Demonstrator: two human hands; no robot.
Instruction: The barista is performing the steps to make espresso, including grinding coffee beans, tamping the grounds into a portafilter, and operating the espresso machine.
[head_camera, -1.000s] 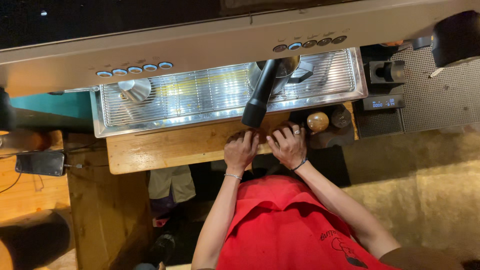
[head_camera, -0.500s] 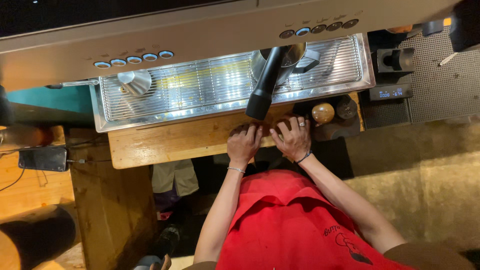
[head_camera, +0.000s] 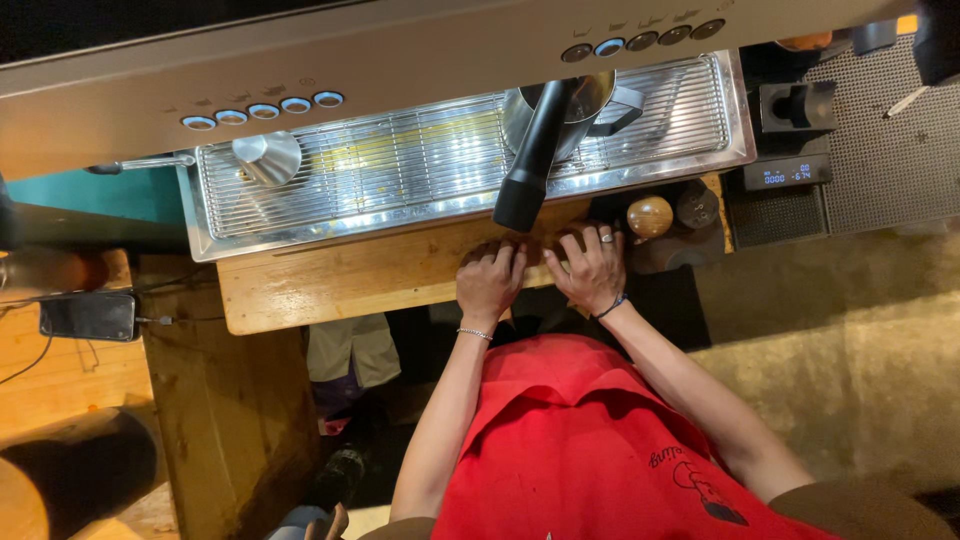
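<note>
My left hand (head_camera: 490, 285), with a thin bracelet at the wrist, and my right hand (head_camera: 592, 265), with a ring and a dark wristband, lie side by side on the front edge of a wooden counter (head_camera: 340, 280). The fingers of both bend over a small dark brown thing (head_camera: 535, 250); I cannot make out what it is. Just beyond the fingertips a black portafilter handle (head_camera: 530, 165) sticks out from the espresso machine (head_camera: 400, 60) over the steel drip tray grate (head_camera: 400, 170).
A round wooden tamper knob (head_camera: 650, 215) and a dark one (head_camera: 697, 205) stand right of my right hand. A small scale with a blue display (head_camera: 785, 175) and a black mat (head_camera: 880, 150) lie further right. A metal cone (head_camera: 267, 155) stands on the grate; a phone (head_camera: 88, 315) lies far left.
Both hands stay together at the counter edge, the fingers shifting only slightly. The view has drifted a little, nothing else moved.
</note>
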